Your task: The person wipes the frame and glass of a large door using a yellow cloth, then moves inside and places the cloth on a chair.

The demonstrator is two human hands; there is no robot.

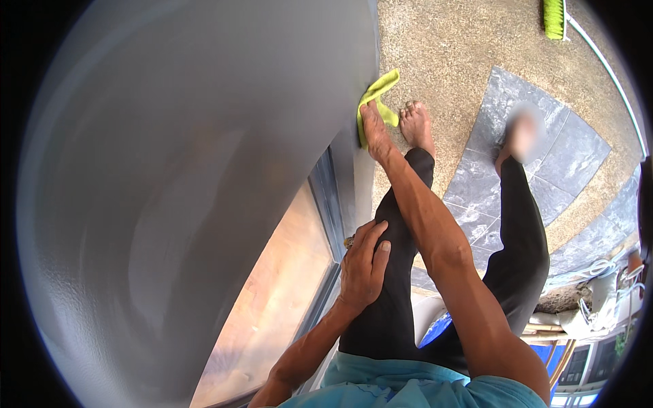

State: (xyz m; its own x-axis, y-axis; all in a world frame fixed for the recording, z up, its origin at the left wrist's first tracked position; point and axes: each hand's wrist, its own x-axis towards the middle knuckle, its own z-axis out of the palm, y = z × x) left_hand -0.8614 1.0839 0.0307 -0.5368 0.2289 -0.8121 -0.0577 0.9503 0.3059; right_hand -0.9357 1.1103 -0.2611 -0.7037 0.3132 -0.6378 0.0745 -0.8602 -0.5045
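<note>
While the grey wall (170, 136) fills ten o'clock, we see the left hand (362, 273) at five, loosely spread on the trouser leg (391, 309), gripping nothing visible; at one, the right hand (376, 132) has closed fingers on the yellow-green cloth (386, 83) against the wall's base, where a slack grip could drop it onto the pebbled floor (442, 41); toward four, we cannot tell whether the clutter (602, 302) includes containers.
</note>
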